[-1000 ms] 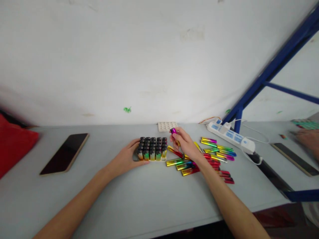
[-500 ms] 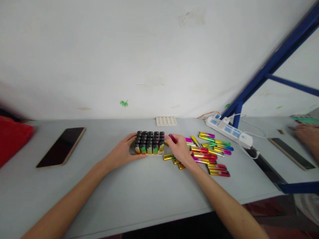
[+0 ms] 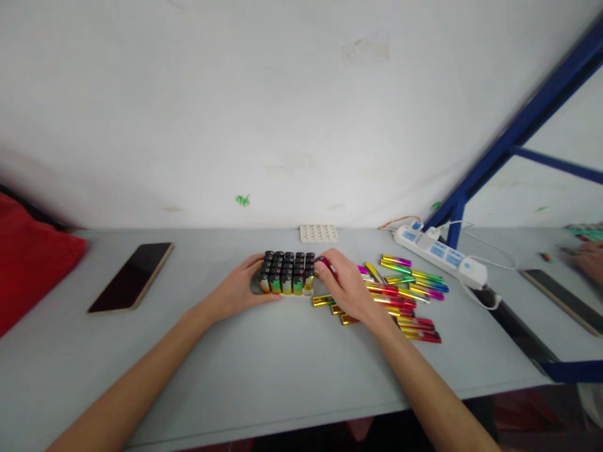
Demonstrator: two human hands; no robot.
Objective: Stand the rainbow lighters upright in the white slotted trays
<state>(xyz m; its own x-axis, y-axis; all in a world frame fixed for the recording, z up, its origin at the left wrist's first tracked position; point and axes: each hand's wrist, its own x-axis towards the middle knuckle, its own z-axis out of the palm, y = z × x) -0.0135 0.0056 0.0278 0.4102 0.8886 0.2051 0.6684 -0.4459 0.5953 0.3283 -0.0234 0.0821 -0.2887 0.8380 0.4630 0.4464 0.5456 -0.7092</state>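
Note:
Upright lighters with black tops and shiny gold-green bodies stand packed in rows in a white tray. My left hand is wrapped round the tray's left side, with the thumb along its front edge. At the tray's right end, my right hand pinches a tilted purple-red lighter, its black top close to the right-hand row. Whether it touches that row I cannot tell. Beside and partly under my right hand lie loose metallic lighters in gold, red, green and purple.
A white tray with holes lies by the wall. A power strip with cables and a blue metal frame stand to the right. To the left are a phone and a red bag. Another person's hand shows far right.
The lighter in my right hand has tilted, and its top has come nearer the tray's right row. My left hand keeps its hold. The whole view has shifted slightly.

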